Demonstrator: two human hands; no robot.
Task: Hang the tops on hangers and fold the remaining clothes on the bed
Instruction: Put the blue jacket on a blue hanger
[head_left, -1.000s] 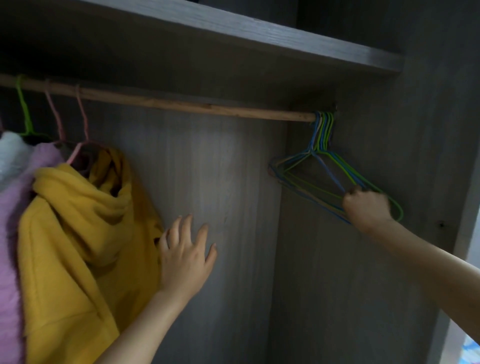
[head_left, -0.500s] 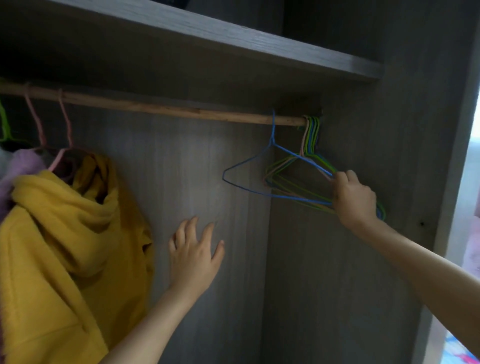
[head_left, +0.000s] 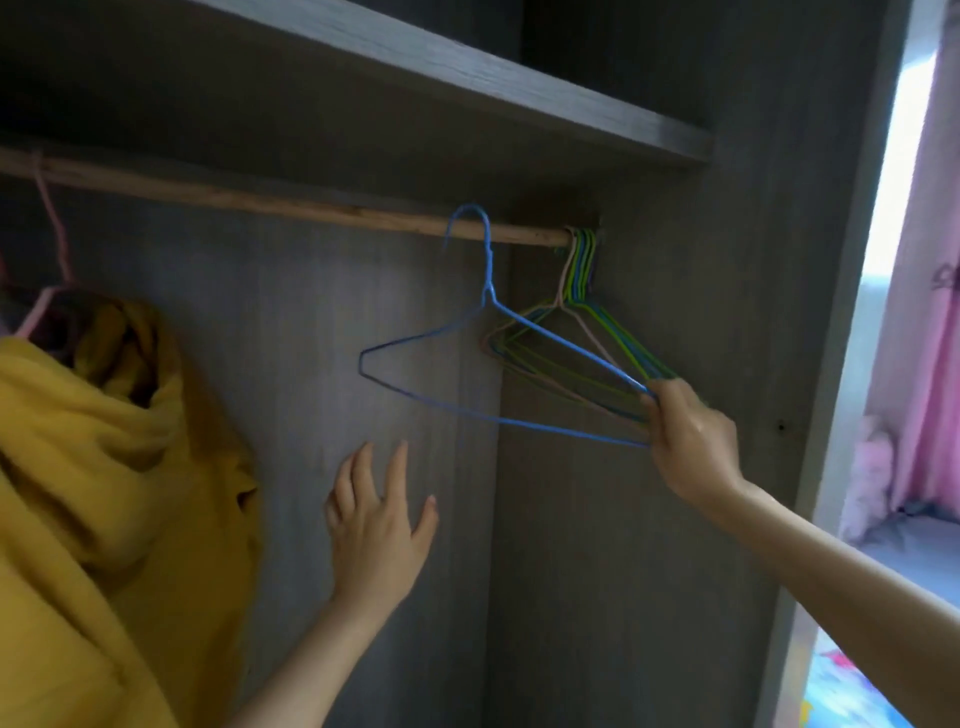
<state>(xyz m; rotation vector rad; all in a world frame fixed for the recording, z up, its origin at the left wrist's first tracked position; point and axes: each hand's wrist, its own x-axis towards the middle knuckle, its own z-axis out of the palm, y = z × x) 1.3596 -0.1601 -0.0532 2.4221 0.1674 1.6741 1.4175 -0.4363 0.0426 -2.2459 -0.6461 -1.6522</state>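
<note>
Inside a grey wardrobe, a wooden rail (head_left: 270, 200) runs left to right. My right hand (head_left: 693, 441) pinches the right corner of a blue wire hanger (head_left: 488, 291), whose hook sits over the rail, pulled left of the bunch. Several more wire hangers (head_left: 582, 270), green, pink and blue, hang bunched at the rail's right end. A yellow hooded top (head_left: 93, 467) hangs at the left on a pink hanger (head_left: 49, 208). My left hand (head_left: 376, 530) is raised with fingers spread, in front of the wardrobe's back panel, holding nothing.
A shelf (head_left: 467, 78) crosses above the rail. The wardrobe's right side wall (head_left: 727, 312) stands close behind the bunched hangers. Past the wardrobe edge at the right are a pink curtain (head_left: 930, 338) and a bright window.
My right hand has drawn the blue hanger further left away from the bunch, its hook sliding along the rail. The view has shifted right; my left hand stays raised.
</note>
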